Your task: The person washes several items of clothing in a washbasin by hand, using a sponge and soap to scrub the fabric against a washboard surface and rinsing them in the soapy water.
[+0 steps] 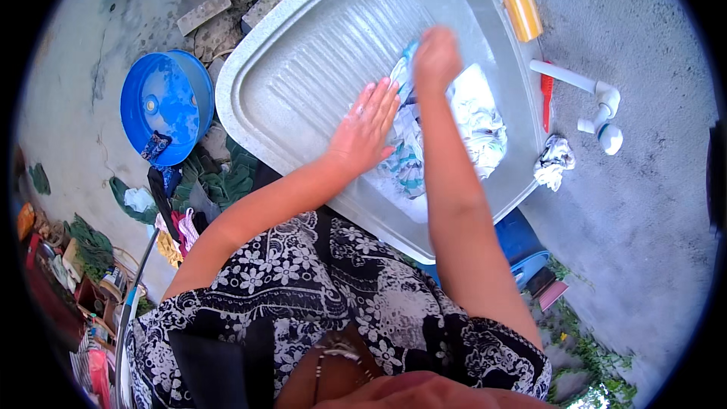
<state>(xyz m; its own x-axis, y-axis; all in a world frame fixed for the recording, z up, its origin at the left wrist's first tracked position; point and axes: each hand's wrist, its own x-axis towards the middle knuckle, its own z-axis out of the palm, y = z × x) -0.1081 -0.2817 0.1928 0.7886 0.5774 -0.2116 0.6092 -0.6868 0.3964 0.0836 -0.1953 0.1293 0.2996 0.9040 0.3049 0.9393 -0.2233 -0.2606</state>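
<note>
A grey stone-like laundry sink (227, 76) with a ribbed washboard slope lies before me. Across the ribs' lower edge rests a wet white and teal cloth (403, 68), running down into the basin. My left hand (368, 125) lies flat on the ribs at the cloth's edge, fingers together and extended, with suds on its skin. My right hand (437, 59), blurred, is a fist closed on the upper part of the cloth. More soaked white laundry (480, 119) sits in sudsy water beneath and right of my right forearm.
On the wall side are a yellow soap bar (522, 13), a red brush (546, 96), white plastic pipe (568, 76) and a crumpled white cloth (555, 163). A blue tub (204, 85) stands left, near piled clothes (184, 227). A blue drum (519, 244) is below the sink.
</note>
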